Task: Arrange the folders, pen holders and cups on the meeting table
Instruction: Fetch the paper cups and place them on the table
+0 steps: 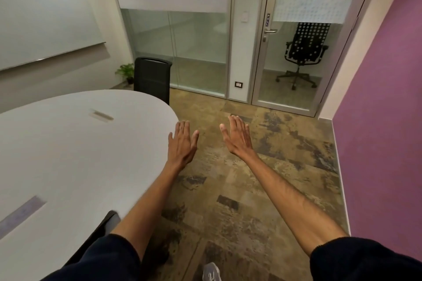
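The white oval meeting table (75,148) fills the left half of the view, and its visible top carries only two cable slots. No folder, pen holder or cup shows anywhere in the frame. My left hand (181,143) is stretched forward, flat and palm down, just past the table's rounded right edge. My right hand (237,137) is held out beside it over the carpet, fingers straight and slightly apart. Both hands hold nothing.
A black chair (152,77) stands at the table's far end, with a small potted plant (126,72) in the corner behind it. A glass partition and a glass door (294,52) close off the far side; a purple wall (383,121) runs along the right. Patterned carpet lies ahead.
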The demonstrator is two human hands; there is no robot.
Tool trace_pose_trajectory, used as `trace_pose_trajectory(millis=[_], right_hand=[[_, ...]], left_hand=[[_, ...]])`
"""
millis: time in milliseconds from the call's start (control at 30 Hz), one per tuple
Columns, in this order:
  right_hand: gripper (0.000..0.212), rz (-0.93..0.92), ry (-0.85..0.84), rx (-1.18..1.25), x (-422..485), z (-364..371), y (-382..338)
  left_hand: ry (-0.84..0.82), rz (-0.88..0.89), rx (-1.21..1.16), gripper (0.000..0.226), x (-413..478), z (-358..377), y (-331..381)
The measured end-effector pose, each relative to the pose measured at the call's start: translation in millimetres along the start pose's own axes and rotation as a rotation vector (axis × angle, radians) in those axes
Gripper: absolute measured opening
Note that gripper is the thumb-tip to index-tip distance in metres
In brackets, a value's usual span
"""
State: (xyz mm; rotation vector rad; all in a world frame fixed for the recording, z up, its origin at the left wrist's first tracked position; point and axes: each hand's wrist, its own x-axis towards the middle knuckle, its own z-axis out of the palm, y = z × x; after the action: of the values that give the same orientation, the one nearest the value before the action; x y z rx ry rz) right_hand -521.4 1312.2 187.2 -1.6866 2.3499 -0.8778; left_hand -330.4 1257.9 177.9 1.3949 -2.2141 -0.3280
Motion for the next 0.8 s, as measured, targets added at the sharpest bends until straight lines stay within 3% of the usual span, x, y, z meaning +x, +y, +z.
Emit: trace_pose_trajectory(millis=[400,800], right_hand=[[0.061,-0.008,-0.023,-0.030,184.4,33.4,70.1],[0.064,0.116,-0.038,0.006,348.0,77.3,146.9]], left_hand=[[-0.039,0.038,0.030,0.068,203.1,84.1,10.4],[-0.122,0.097,0.050,0.069,367.3,178.7,17.0]])
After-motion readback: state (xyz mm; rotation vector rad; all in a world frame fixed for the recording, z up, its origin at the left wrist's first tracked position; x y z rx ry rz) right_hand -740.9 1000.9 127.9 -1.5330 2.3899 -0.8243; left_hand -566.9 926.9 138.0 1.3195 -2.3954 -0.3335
